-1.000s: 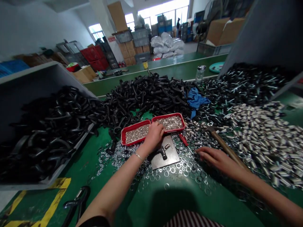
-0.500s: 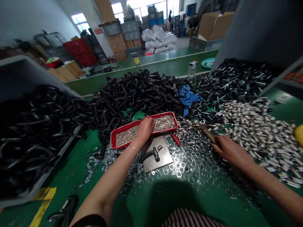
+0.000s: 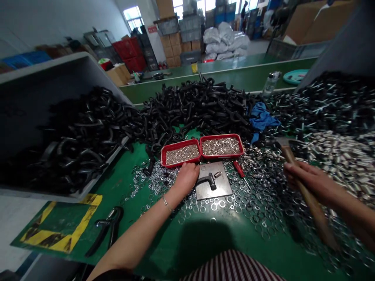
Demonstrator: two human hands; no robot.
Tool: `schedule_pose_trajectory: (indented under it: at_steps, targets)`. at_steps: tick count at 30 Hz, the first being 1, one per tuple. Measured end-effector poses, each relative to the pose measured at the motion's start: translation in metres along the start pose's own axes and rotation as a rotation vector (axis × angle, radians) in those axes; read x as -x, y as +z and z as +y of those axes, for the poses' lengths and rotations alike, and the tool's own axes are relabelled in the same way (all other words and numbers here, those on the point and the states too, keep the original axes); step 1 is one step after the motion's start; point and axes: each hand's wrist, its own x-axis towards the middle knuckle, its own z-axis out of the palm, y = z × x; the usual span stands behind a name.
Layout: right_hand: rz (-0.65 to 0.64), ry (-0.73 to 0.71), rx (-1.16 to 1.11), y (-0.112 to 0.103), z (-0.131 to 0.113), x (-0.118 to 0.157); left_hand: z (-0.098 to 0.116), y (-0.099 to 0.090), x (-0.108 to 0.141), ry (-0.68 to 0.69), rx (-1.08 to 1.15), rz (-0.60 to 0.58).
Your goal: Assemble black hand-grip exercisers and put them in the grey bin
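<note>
Wooden-handled hammer (image 3: pixel 315 210) slants over rings (image 3: pixel 222 203); curved black part (image 3: pixel 209 180) lies on plate (image 3: pixel 205 192).

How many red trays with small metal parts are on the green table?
2. The left tray is just beyond the left hand; the right tray is beside it, beyond the plate. The black heap might hide others.

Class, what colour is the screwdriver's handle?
The screwdriver's handle is red, seen best in the current head view.
</note>
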Motion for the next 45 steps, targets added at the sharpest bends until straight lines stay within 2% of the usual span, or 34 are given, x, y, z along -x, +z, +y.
schedule_pose_trajectory:
  at_steps: [1,3,6,8,11,17,21,23,27,31,34,36,39,41,43,45]
  targets:
    - [-0.065,0.074,-0.074,0.01,-0.005,0.003,0.002,-0.001,0.001,-0.036,0.052,0.02]
    - [-0.161,0.183,-0.162,0.03,-0.01,0.011,0.008,-0.001,0.002,-0.133,0.297,0.077]
    - [-0.234,0.217,-0.133,0.055,-0.01,0.021,0.017,0.008,0.0,-0.256,0.744,0.138]
    - [-0.312,0.228,-0.118,0.067,-0.007,0.025,0.023,0.017,-0.003,-0.293,0.865,0.169]
    - [-0.384,0.223,-0.106,0.081,-0.003,0.026,0.03,0.027,-0.008,-0.318,0.858,0.193]
    - [-0.374,0.149,-0.046,0.094,-0.001,0.024,0.035,0.028,-0.01,-0.286,0.718,0.157]
    - [-0.383,0.04,0.088,0.097,0.0,0.02,0.037,0.018,-0.007,-0.021,0.378,0.112]
    - [-0.387,-0.055,0.189,0.097,-0.005,0.019,0.038,0.014,-0.002,0.055,0.275,0.089]
    - [-0.342,-0.218,0.356,0.101,-0.029,0.019,0.04,0.015,0.011,-0.04,0.315,0.097]
    - [-0.271,-0.299,0.489,0.112,-0.042,0.013,0.042,0.018,0.018,-0.071,0.421,0.036]
    - [-0.366,-0.213,0.472,0.121,-0.036,0.004,0.042,0.016,0.017,-0.071,0.446,0.025]
    - [-0.422,-0.058,0.275,0.124,-0.028,0.003,0.041,0.016,0.018,-0.071,0.452,0.02]
    - [-0.385,0.178,-0.097,0.121,-0.014,0.009,0.042,0.02,0.022,-0.055,0.463,0.035]
    - [-0.318,0.238,-0.226,0.114,-0.002,0.013,0.043,0.023,0.027,-0.064,0.499,0.062]
    - [-0.244,0.229,-0.178,0.1,0.011,0.011,0.045,0.024,0.031,-0.13,0.592,0.097]
    - [-0.138,0.137,0.066,0.082,0.02,0.003,0.049,0.021,0.036,-0.261,0.756,0.143]
